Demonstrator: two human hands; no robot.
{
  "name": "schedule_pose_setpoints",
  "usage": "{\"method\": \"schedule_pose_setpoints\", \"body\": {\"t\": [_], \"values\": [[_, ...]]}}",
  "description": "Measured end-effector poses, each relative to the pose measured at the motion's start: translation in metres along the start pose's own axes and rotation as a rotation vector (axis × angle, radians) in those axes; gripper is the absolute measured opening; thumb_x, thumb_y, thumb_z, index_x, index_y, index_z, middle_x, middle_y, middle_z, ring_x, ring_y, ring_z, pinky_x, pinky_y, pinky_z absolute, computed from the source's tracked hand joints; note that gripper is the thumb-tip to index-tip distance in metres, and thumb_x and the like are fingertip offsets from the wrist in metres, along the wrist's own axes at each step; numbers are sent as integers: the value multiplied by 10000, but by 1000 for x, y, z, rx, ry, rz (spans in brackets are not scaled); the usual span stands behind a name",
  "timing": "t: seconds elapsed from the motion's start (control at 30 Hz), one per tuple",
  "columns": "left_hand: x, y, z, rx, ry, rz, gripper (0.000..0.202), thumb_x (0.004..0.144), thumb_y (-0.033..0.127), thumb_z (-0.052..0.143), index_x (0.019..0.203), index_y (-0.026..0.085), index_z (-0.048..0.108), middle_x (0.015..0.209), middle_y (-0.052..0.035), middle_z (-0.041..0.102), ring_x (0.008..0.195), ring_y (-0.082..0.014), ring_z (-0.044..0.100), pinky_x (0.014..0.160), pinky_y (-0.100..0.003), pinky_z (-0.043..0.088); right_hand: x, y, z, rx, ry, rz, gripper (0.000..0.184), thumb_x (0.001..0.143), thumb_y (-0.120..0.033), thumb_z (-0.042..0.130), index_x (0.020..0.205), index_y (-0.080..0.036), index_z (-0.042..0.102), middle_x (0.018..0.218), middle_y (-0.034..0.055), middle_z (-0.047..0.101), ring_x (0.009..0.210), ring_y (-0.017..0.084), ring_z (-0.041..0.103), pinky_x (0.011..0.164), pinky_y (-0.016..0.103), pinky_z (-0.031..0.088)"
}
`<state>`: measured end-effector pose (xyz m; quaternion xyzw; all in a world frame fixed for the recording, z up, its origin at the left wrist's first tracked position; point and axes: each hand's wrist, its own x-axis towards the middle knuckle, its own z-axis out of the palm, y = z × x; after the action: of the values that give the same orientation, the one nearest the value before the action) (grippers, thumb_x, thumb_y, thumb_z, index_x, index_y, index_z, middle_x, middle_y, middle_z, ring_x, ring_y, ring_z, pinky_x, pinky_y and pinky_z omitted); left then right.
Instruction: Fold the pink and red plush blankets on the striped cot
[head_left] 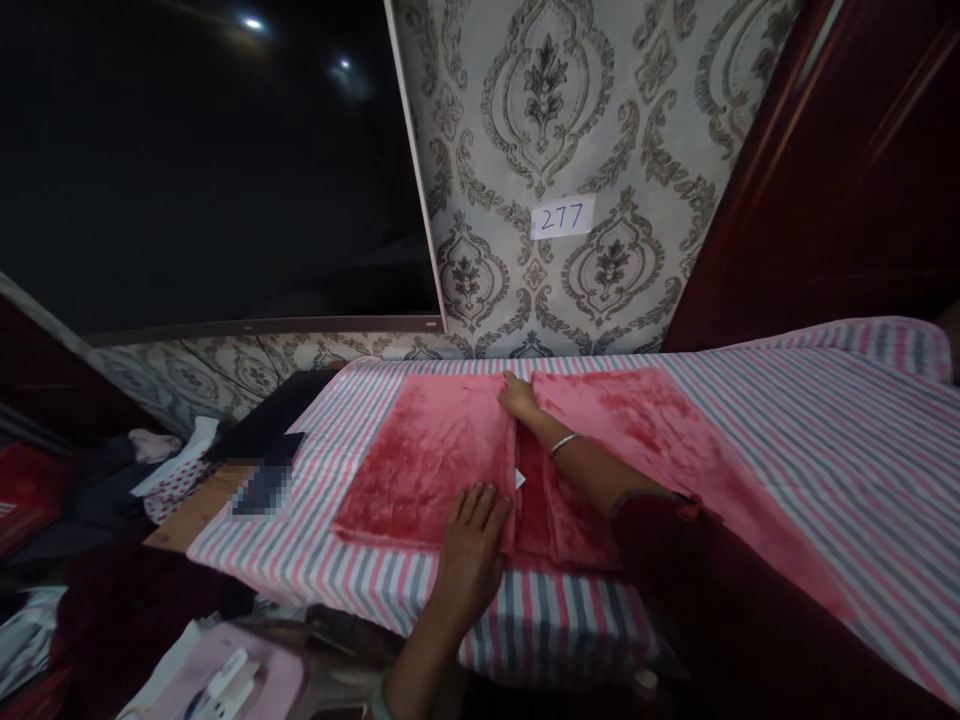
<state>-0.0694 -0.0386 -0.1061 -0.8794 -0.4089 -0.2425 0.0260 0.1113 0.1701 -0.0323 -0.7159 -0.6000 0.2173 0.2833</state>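
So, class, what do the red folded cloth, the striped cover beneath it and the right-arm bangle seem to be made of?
Red folded cloth: probably synthetic plush, soft sheen; light and dark patches suggest pile.
Striped cover: woven fabric, perhaps cotton; matte, draping softly over the edge.
Right-arm bangle: likely metal, polished; it looks silvery and shiny, though small.

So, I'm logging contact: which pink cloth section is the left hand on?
The left section: the left hand rests there, while the right forearm crosses above the right section.

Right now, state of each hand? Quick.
Left hand: open, palm down on the pink plush fabric, not gripping.
Right hand: at the fabric's far edge; whether it's pinching can't be told.
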Motion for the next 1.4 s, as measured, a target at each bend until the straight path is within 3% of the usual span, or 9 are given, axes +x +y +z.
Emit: {"method": "schedule_pose_setpoints", "body": {"t": [0.17, 0.3, 0.47, 0.57, 0.67, 0.83, 1.0, 1.17, 1.4], "values": [[-4, -23, -48, -239, 59, -14, 543, 904, 234, 525, 1446, 253, 540, 1485, -108, 575, 1396, -267, 516, 1194, -550, 371, -26, -13, -2, -233, 64, -235, 701, 965, -339, 580, 1600, -169, 335, 1684, 192, 193, 1543, 355, 192, 1212, 525, 246], [6, -88, -87, -27, 174, -354, 466, 938, 295, 499, 1378, 161, 576, 1415, -171, 618, 1348, -308, 554, 1150, -520, 417, -59, -7, 20, -375, -18, -363, 798, 969, -587, 533, 1617, -186, 298, 1688, 197, 170, 1559, 382, 94, 1218, 586, 151], [8, -136, -91, 90, -46, -750, 565, 905, 334, 547, 1410, 83, 523, 1285, -216, 679, 1186, -337, 658, 1017, -478, 506, -80, 11, 44, -415, -149, -345, 813, 981, -650, 456, 1622, -176, 295, 1689, 202, 158, 1560, 387, 76, 1209, 593, 140], [-2, -141, -89, -25, -13, -789, 557, 901, 355, 544, 1400, 108, 535, 1204, -170, 727, 1147, -304, 683, 977, -424, 522, -75, 10, 41, -444, -167, -337, 794, 980, -642, 465, 1612, -185, 320, 1680, 210, 191, 1553, 397, 116, 1187, 632, 151], [-13, -143, -97, -103, 13, -884, 456, 879, 398, 547, 1231, 125, 646, 1096, -150, 761, 1032, -293, 721, 889, -390, 549, -57, -4, 30, -454, -184, -369, 638, 952, -556, 571, 1463, -173, 554, 1544, 230, 460, 1474, 416, 329, 1163, 669, 170], [-29, -133, -101, -166, 107, -918, 358, 812, 498, 552, 923, 185, 683, 854, -90, 763, 775, -271, 718, 757, -378, 558, -6, -44, 31, -276, -185, -459, 420, 959, -285, 576, 1351, -159, 656, 1388, 168, 635, 1309, 306, 567, 1147, 421, 372], [-52, -119, -77, -285, 392, -940, 535, 759, 566, 593, 1106, 166, 670, 976, -101, 772, 906, -299, 741, 847, -422, 589, 38, -81, 64, -163, -234, -501, 536, 968, -220, 546, 1501, -170, 512, 1510, 104, 543, 1369, 210, 528, 1108, 264, 404], [-83, -129, -66, -386, 364, -844, 709, 694, 371, 582, 1362, 134, 586, 1325, -122, 691, 1228, -319, 649, 1033, -446, 534, 72, -102, 92, -118, -295, -462, 469, 978, -222, 518, 1435, -125, 571, 1400, 146, 634, 1260, 237, 615, 1020, 281, 461], [-83, -135, -58, -295, 429, -808, 615, 683, 257, 518, 1267, 148, 675, 1258, -115, 729, 1178, -299, 683, 1027, -434, 543, 108, -110, 115, -57, -359, -420, 239, 923, -355, 637, 807, -164, 722, 908, 76, 749, 882, 218, 676, 736, 250, 472]]}}
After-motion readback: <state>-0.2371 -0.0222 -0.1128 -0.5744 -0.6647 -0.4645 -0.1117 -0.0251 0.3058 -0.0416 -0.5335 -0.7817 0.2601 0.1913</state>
